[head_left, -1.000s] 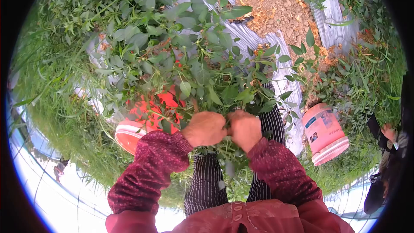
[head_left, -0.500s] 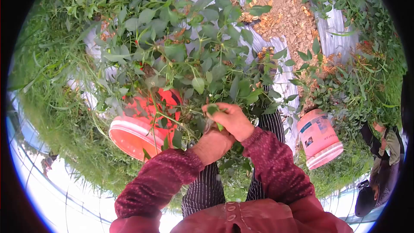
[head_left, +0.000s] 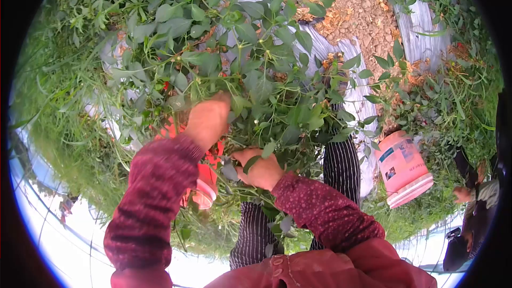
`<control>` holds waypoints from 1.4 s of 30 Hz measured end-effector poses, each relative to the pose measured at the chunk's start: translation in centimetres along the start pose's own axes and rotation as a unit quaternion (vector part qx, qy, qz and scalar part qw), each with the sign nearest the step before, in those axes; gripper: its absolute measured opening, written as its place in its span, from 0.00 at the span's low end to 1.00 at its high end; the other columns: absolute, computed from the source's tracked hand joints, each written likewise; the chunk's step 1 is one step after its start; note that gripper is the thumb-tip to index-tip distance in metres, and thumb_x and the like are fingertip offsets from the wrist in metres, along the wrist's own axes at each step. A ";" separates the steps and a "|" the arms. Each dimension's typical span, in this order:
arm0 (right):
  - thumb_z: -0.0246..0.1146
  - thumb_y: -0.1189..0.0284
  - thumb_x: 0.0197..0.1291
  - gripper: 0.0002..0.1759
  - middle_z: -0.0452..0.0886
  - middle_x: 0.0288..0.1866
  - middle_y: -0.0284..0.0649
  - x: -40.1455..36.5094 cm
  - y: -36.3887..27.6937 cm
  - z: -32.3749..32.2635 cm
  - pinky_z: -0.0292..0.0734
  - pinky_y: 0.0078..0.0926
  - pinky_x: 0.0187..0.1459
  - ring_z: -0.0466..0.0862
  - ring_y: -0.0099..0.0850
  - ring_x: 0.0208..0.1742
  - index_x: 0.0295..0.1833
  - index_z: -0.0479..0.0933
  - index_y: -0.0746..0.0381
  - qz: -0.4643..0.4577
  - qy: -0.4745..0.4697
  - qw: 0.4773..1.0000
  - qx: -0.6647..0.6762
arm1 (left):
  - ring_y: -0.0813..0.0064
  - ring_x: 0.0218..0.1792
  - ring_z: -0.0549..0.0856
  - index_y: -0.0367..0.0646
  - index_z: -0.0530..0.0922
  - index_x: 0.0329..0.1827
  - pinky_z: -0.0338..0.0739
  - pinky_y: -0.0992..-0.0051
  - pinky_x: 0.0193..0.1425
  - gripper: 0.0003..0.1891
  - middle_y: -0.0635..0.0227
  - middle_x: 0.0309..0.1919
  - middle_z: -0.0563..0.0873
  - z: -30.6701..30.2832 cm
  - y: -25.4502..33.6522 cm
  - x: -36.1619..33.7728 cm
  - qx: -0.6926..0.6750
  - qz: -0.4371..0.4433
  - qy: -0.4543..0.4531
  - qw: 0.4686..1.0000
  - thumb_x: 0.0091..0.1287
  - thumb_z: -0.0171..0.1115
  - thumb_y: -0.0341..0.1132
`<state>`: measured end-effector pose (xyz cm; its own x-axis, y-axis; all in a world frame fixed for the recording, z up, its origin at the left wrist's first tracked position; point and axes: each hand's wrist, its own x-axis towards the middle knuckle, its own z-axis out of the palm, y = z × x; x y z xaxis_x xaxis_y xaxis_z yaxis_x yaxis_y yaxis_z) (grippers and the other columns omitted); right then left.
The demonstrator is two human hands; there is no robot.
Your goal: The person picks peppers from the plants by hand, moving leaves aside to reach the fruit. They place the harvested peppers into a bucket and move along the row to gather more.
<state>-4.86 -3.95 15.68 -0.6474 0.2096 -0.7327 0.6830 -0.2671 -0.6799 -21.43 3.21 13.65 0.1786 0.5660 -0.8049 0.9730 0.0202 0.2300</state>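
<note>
A leafy green plant, apparently a pepper plant (head_left: 261, 88), spreads in front of me with small red spots among its leaves. My left hand (head_left: 209, 120) reaches into its foliage, blurred, with the fingertips hidden by leaves. Lower and to the right, my right hand (head_left: 261, 169) is closed among the lower stems, and a leaf lies across it. What its curled fingers hold is hidden. Behind my left forearm stands a tilted red bucket (head_left: 204, 194), mostly covered by the arm and leaves.
A pink bucket (head_left: 405, 168) with a white rim leans at the right. Silvery plastic sheeting (head_left: 362, 106) runs beside a strip of bare soil (head_left: 360, 16). Another person (head_left: 474, 208) is at the far right edge. My striped trouser legs (head_left: 341, 165) are amid the plants.
My hands were together in the middle and are now apart. The left has gone up and left into the leaves; the right has dropped slightly. My left arm now covers more of the red bucket.
</note>
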 end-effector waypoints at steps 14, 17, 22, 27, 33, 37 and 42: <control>0.61 0.61 0.56 0.17 0.81 0.40 0.43 -0.4 1.3 -0.9 0.75 0.40 0.46 0.81 0.42 0.44 0.49 0.76 0.59 -0.055 0.090 0.994 0.033 | 0.56 0.32 0.85 0.43 0.80 0.32 0.79 0.60 0.35 0.06 0.54 0.30 0.84 5.0 1.3 2.5 -0.181 -0.063 0.044 0.981 0.58 0.57 0.34; 0.60 0.63 0.57 0.17 0.82 0.41 0.44 -0.3 -0.3 -3.2 0.75 0.41 0.49 0.81 0.44 0.45 0.50 0.76 0.59 -0.015 0.011 0.999 0.038 | 0.52 0.34 0.83 0.44 0.80 0.42 0.79 0.62 0.39 0.13 0.58 0.36 0.84 3.4 1.3 2.0 0.134 0.071 -0.094 0.984 0.54 0.62 0.36; 0.59 0.64 0.57 0.17 0.82 0.41 0.46 -0.2 -0.4 -3.2 0.75 0.42 0.48 0.81 0.45 0.44 0.50 0.75 0.60 -0.041 0.043 0.997 0.044 | 0.52 0.36 0.84 0.44 0.79 0.43 0.77 0.57 0.43 0.11 0.52 0.36 0.84 -0.5 2.5 0.7 -0.099 0.025 -0.060 0.993 0.59 0.58 0.37; 0.59 0.64 0.56 0.17 0.82 0.40 0.46 -0.2 -1.0 -3.7 0.76 0.41 0.47 0.81 0.45 0.44 0.49 0.75 0.60 -0.046 0.037 0.998 0.014 | 0.55 0.36 0.83 0.41 0.77 0.43 0.77 0.61 0.42 0.11 0.51 0.34 0.83 1.9 -1.3 0.5 -0.337 -0.077 0.040 0.938 0.58 0.57 0.34; 0.61 0.64 0.55 0.18 0.82 0.40 0.46 0.1 -0.6 -3.4 0.75 0.40 0.48 0.80 0.45 0.45 0.49 0.74 0.61 -0.082 0.110 0.990 0.032 | 0.82 0.24 0.78 0.37 0.75 0.48 0.66 0.81 0.17 0.14 0.66 0.33 0.83 -0.4 -1.1 0.8 -0.617 -0.319 0.141 0.706 0.62 0.63 0.33; 0.64 0.66 0.53 0.19 0.81 0.42 0.48 0.7 -0.4 -3.9 0.75 0.36 0.48 0.81 0.45 0.46 0.50 0.74 0.61 -0.053 0.135 0.982 0.125 | 0.81 0.26 0.80 0.37 0.76 0.48 0.71 0.80 0.24 0.13 0.67 0.35 0.83 -0.6 -1.1 0.3 -0.714 -0.197 0.156 0.653 0.63 0.62 0.32; 0.67 0.75 0.52 0.19 0.82 0.43 0.38 1.9 0.2 -4.6 0.77 0.25 0.43 0.80 0.24 0.45 0.52 0.74 0.62 -0.098 0.179 0.899 0.388 | 0.79 0.52 0.80 0.51 0.70 0.64 0.74 0.76 0.62 0.23 0.76 0.51 0.83 2.1 -1.4 -0.2 -0.039 0.174 0.214 0.960 0.65 0.53 0.25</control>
<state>-4.41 0.70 13.99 -0.4841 0.5768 -0.6580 0.0354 -0.7384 -0.6734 -22.48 1.29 12.37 0.3983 0.8366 -0.3762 0.8480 -0.1795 0.4987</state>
